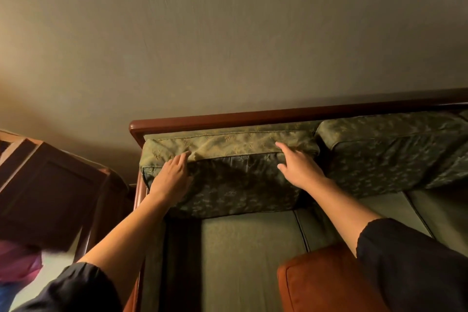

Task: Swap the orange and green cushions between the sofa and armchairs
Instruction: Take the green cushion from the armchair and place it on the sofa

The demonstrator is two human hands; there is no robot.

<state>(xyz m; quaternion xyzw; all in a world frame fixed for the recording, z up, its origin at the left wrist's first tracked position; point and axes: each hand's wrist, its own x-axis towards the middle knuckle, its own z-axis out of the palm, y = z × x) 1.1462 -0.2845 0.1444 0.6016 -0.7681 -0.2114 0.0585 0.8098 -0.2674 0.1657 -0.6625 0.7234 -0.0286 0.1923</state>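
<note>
Both palms lie flat, fingers spread, gripping nothing: left hand (169, 180) and right hand (300, 167) steady the green brocade back cushion (228, 172) against the sofa's wooden rail (278, 115); the rust-orange velvet cushion (321, 284) waits at five o'clock.

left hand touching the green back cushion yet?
Touching. Head view: the left hand lies flat on the green back cushion, fingers on its top edge, no gap visible.

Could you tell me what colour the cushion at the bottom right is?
Orange cushion, seen in the head view.
</note>
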